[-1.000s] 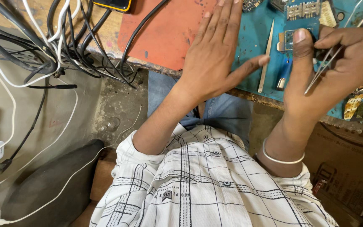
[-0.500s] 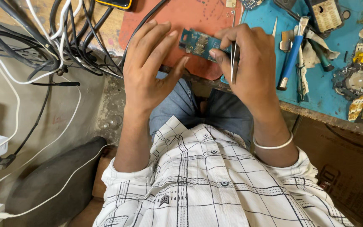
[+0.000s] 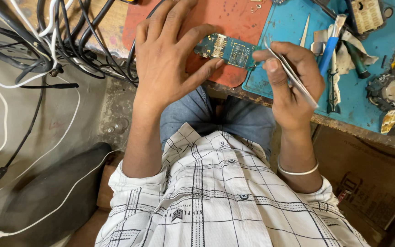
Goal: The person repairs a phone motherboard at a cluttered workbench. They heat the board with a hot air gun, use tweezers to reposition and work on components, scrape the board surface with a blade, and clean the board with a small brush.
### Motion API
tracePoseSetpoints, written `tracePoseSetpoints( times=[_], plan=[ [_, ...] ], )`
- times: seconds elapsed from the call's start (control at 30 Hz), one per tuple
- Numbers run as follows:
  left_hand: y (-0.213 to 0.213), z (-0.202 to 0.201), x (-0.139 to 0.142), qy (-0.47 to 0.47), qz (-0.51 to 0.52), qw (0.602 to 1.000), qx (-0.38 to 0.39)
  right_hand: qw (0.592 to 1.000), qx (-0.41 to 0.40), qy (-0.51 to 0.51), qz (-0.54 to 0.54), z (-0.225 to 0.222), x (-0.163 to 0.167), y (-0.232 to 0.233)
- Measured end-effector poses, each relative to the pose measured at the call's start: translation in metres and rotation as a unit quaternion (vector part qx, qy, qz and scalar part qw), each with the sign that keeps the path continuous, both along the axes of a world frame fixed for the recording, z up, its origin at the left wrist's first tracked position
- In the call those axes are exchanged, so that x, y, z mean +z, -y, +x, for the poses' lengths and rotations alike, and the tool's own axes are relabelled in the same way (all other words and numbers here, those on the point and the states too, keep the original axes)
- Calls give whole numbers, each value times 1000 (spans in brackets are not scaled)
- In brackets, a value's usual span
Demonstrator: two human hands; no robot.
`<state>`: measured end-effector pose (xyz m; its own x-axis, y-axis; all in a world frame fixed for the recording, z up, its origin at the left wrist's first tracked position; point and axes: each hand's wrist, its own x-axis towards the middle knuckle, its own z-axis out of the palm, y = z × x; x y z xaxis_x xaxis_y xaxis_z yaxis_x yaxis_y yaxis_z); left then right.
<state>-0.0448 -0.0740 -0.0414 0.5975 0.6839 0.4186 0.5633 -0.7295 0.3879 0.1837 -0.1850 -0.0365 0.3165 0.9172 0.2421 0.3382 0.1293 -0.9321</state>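
Teal-blue circuit board [image 3: 230,51] with silver patches; orange-red mat [image 3: 234,18]; bright blue mat [image 3: 366,96]; silver tweezers [image 3: 293,75]; blue-handled brush [image 3: 329,52]; white shirt [image 3: 216,201] with black check; black and white cables [image 3: 46,41].

Single head view, looking steeply down, close over bench edge [image 3: 270,98]
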Motion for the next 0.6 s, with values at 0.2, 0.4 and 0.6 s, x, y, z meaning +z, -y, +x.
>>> tracePoseSetpoints(
  times=[0.2,0.4,0.6],
  plan=[
    [-4,-1,0,9,3,1000,-1,997,7,-51,50,1,-1,-3],
    [-4,1,4,14,-7,1000,-3,999,3,49,24,-1,-7,0],
    [-5,1,6,16,1,1000,-1,997,38,44,43,0,-6,0]
  ],
)
